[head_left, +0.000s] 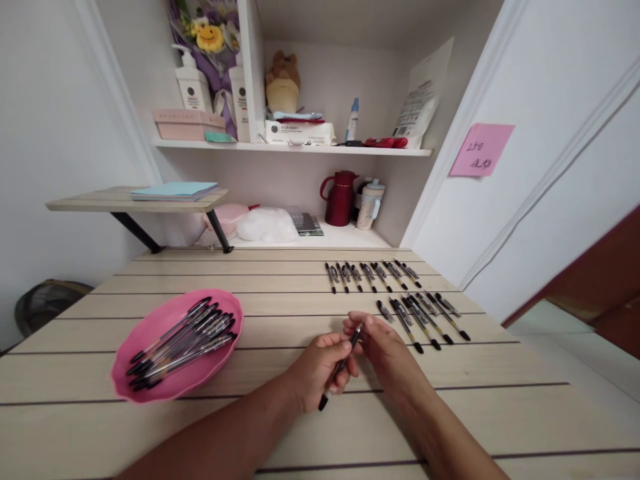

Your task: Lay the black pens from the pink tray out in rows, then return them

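My left hand (pixel 330 363) is closed round the barrel of a black-ended pen (pixel 343 363), held at a slant above the table with its dark end toward me. At the pen's upper end, where a pale metallic tip shows, the curled fingers of my right hand (pixel 377 343) pinch it; whether they hold anything else is hidden. To the left, a pink scalloped bowl (pixel 123 373) contains several clear-barrelled pens (pixel 183 340) with black ends. On the right lie a back row of pens (pixel 370 277) and a nearer group of pens (pixel 423 320), with small dark and clear pieces beside them.
The slatted wooden table (pixel 280 433) meets a white shelf unit (pixel 300 150) holding a red jug (pixel 341 200), a pale tumbler (pixel 370 205) and a plastic bag (pixel 267 225). A small raised shelf (pixel 95 199) stands back left. A pink note (pixel 483 150) sticks to the right wall.
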`<state>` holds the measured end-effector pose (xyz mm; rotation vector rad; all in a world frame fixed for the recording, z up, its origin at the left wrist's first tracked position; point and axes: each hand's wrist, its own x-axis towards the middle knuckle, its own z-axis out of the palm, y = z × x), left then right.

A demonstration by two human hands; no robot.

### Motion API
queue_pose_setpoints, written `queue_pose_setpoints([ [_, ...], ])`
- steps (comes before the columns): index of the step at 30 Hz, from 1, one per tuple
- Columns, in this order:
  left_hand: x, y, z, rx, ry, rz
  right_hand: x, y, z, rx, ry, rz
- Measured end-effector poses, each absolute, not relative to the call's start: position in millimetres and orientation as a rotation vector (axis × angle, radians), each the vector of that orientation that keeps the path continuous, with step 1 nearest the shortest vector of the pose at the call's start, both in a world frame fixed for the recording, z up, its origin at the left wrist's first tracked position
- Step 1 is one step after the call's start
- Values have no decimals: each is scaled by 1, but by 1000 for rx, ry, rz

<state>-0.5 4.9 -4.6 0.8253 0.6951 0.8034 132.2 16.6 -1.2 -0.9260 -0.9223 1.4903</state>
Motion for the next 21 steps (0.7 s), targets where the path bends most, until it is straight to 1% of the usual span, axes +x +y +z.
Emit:
queue_pose_setpoints([
  [5,0,3,-5,826,686,807,134,15,2,-928,-993,1488],
  [9,-1,4,-4,821,684,810,136,15,3,-823,-917,1606],
  [14,-1,4,-5,801,683,799,136,16,2,-897,-985,1542],
  [18,-1,4,-5,814,669,801,136,15,3,-836,-935,1635],
  [21,-1,4,-4,828,655,792,136,15,2,-867,-986,1614],
])
